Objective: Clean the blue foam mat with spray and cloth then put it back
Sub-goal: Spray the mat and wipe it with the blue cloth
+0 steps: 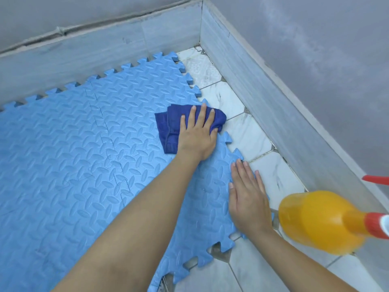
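Observation:
A blue foam mat (88,140) of interlocking tiles with a raised pattern covers the floor on the left and centre. My left hand (197,133) lies flat on a dark blue cloth (170,127), pressing it onto the mat near its right toothed edge. My right hand (248,197) rests flat and open on the mat's edge, closer to me, fingers together. An orange spray bottle (320,222) with a red and white trigger head stands on the tiles to the right of my right hand, apart from it.
White marble-look floor tiles (271,178) run in a strip between the mat and the grey skirting (273,106) on the right. The grey walls meet in a corner (201,24) at the back. A red object (376,179) pokes in at the right edge.

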{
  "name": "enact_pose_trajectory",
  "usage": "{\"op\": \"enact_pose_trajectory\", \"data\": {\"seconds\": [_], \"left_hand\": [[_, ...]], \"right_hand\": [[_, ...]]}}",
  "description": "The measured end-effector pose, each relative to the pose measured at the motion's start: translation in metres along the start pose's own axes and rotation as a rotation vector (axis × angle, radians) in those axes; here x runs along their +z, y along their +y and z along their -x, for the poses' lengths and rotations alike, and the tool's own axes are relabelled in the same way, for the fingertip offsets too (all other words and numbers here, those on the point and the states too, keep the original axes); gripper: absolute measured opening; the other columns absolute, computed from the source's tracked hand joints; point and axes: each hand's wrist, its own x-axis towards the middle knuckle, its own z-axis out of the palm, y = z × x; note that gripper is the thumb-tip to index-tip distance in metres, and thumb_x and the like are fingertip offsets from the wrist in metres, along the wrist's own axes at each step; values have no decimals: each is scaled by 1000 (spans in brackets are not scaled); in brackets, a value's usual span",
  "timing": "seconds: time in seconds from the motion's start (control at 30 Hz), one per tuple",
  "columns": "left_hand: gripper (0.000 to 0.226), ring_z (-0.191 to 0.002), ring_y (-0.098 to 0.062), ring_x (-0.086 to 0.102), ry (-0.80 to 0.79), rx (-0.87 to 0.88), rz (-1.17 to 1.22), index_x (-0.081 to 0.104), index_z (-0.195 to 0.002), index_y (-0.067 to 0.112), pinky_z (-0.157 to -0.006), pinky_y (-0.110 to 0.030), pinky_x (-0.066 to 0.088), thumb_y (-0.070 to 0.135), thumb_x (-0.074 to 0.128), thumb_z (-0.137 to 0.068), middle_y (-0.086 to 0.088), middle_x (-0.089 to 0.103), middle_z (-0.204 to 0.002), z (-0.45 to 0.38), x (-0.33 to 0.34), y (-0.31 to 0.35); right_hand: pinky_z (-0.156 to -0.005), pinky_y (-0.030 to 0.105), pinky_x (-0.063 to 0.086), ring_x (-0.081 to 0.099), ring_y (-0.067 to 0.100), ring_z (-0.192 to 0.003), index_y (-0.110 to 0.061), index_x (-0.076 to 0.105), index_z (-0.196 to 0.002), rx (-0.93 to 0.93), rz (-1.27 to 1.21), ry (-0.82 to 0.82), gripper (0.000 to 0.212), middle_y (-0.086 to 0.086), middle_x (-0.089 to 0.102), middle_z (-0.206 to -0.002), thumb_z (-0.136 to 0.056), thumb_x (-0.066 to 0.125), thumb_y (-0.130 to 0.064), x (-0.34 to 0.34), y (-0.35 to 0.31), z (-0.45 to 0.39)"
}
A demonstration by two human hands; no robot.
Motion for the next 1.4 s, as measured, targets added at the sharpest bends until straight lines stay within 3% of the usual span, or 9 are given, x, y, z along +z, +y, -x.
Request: {"op": "enact_pose_trajectory", "data": {"seconds": [0.13, 0.23, 0.5, 0.57, 0.73, 0.87, 1.07, 1.2, 1.4], "left_hand": [[61, -146, -27, 19, 137, -8, 29, 26, -151, 22, -116, -52, 18, 41, 23, -94, -2, 21, -159, 95, 22, -2], [59, -145, -24, 24, 170, -208, 59, 31, -150, 22, -115, -47, 17, 39, 28, -93, -1, 26, -157, 149, 29, -27], [57, -149, -23, -3, 225, -877, 178, 6, -154, 23, -118, -50, 3, 41, 20, -101, -1, 1, -162, 200, 16, -139], [59, -149, -25, 2, 275, -818, 132, 10, -154, 22, -118, -50, 5, 44, 17, -99, -4, 6, -162, 210, 21, -123], [60, -146, -23, 18, 268, -545, 105, 29, -151, 22, -115, -47, 14, 41, 32, -94, -4, 21, -159, 239, 42, -50], [58, -146, -19, 18, 291, -657, 109, 29, -151, 24, -117, -42, 11, 41, 30, -95, 0, 21, -159, 252, 39, -95], [64, -149, -21, 2, 327, -1102, 159, 8, -154, 25, -120, -45, 5, 48, 7, -94, -1, 5, -162, 291, 22, -220], [60, -148, -23, 8, 400, -1118, 163, 15, -153, 22, -118, -47, 9, 48, 11, -100, -4, 11, -161, 291, 29, -172], [61, -148, -18, 9, 286, -867, 132, 21, -153, 23, -116, -43, 9, 41, 31, -95, -1, 15, -161, 328, 51, -87]], "right_hand": [[-119, 42, 19, 30, 20, -145, -6, 43, -145, -2, -23, -2, 52, 8, 41, -153, -98, 30, -24, -1, 2, 1], [-120, 41, 17, 28, 18, -146, -6, 43, -145, 15, -37, -6, 53, 7, 40, -153, -98, 29, -25, -2, 2, 0], [-120, 50, 15, 30, 26, -145, -1, 44, -143, 77, -53, -28, 59, 14, 40, -153, -91, 25, -24, -3, -5, -1], [-120, 53, 12, 23, 31, -148, 1, 41, -144, 67, -38, -65, 62, 18, 32, -156, -87, 28, -21, -2, -29, -9], [-119, 51, 10, 17, 28, -150, -12, 39, -148, -346, -132, -207, 54, 11, 22, -161, -97, 29, -28, 24, -145, -45], [-121, 44, 6, 16, 22, -150, -24, 36, -149, -400, -81, -225, 54, 6, 23, -162, -100, 29, -43, 49, -173, -60], [-122, 46, 7, 16, 23, -150, -23, 35, -149, -394, -80, -230, 54, 6, 24, -161, -99, 28, -44, 50, -172, -59], [-121, 51, 12, 19, 25, -149, -22, 35, -148, -394, -81, -209, 55, 8, 26, -160, -98, 29, -42, 46, -174, -58], [-119, 53, 14, 22, 30, -147, -19, 37, -147, -420, -100, -162, 54, 12, 30, -158, -98, 31, -40, 52, -172, -58]]}}
